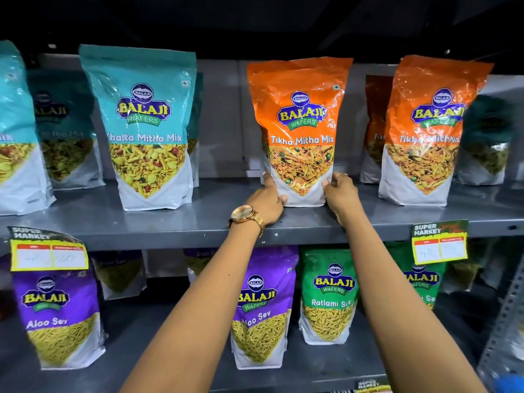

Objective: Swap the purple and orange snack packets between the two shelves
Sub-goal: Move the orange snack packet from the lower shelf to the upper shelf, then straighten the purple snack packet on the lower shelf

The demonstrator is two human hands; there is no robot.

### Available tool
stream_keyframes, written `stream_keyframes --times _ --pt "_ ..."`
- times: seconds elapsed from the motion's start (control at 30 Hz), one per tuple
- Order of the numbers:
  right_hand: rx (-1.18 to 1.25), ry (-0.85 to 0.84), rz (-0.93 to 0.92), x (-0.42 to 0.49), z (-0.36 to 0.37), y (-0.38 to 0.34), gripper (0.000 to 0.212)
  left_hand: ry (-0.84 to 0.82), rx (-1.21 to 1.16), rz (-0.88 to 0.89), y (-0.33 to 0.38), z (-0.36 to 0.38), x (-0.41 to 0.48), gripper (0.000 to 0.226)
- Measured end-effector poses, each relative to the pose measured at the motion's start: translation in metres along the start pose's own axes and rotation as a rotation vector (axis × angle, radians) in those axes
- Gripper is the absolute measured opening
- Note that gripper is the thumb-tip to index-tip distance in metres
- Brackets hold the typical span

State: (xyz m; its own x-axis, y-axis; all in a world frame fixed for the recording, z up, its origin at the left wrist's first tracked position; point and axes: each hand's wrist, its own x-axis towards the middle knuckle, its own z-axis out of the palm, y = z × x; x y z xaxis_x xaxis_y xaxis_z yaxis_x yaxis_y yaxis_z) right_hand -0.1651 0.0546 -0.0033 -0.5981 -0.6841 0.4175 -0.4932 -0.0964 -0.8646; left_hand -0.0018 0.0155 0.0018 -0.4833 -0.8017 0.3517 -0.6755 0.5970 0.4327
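An orange Tikha Mitha Mix packet (pixel 300 129) stands upright on the upper grey shelf (pixel 198 222). My left hand (pixel 268 201), with a gold watch on its wrist, grips the packet's lower left edge. My right hand (pixel 340 195) grips its lower right edge. A second orange packet (pixel 428 129) stands to the right, with another behind it. On the lower shelf (pixel 136 330) a purple Aloo Sev packet (pixel 261 310) stands below my left arm, partly hidden by it. Another purple packet (pixel 59 316) stands at the far left.
Teal Khatta Mitha Mix packets (pixel 147 126) fill the upper shelf's left side. Green Ratlami Sev packets (pixel 329 296) stand on the lower shelf beside the purple one. Yellow price tags (pixel 439 245) hang from the shelf edge. A perforated metal upright (pixel 507 321) rises at the right.
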Motion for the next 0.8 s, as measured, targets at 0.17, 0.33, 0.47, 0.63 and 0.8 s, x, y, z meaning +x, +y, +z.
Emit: stream_keyframes --times 0.17,0.33,0.47,0.63,0.8 --pt "-0.033 0.026 0.019 0.000 0.005 -0.001 0.031 -0.012 0.025 -0.037 -0.003 0.001 0.002 0.073" --pt "0.178 0.186 -0.121 -0.045 -0.009 -0.013 0.042 0.113 0.012 -0.043 0.005 -0.009 -0.023 0.074" --pt "0.706 0.108 -0.104 -0.134 -0.020 0.000 0.032 0.580 0.038 0.179 0.004 0.019 -0.083 0.050" --pt "0.717 0.020 0.113 -0.213 0.007 0.078 0.016 0.522 -0.285 0.362 -0.029 0.124 -0.177 0.035" --pt "0.463 -0.179 0.327 -0.222 0.039 0.166 0.009 0.526 -0.474 -0.042 -0.095 0.181 -0.204 0.058"
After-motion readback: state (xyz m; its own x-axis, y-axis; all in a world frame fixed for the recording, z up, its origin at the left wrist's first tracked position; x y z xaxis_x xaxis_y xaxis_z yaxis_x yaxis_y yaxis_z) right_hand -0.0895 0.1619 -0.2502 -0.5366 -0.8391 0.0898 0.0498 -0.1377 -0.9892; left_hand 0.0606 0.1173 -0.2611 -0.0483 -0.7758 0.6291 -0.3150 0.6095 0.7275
